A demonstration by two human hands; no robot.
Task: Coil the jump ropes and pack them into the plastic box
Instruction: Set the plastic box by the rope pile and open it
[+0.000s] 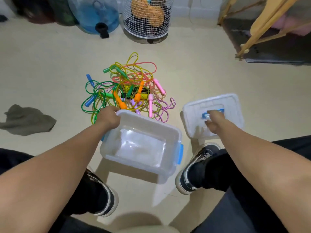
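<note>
Plastic box rim pinched by left hand; right hand fingers unclear over lid.

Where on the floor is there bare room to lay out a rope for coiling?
Bare floor lies left of the jump rope pile, between it and the grey cloth, and beyond the pile toward the wire basket. It is crowded near the feet: plastic box, lid and both shoes.
</note>
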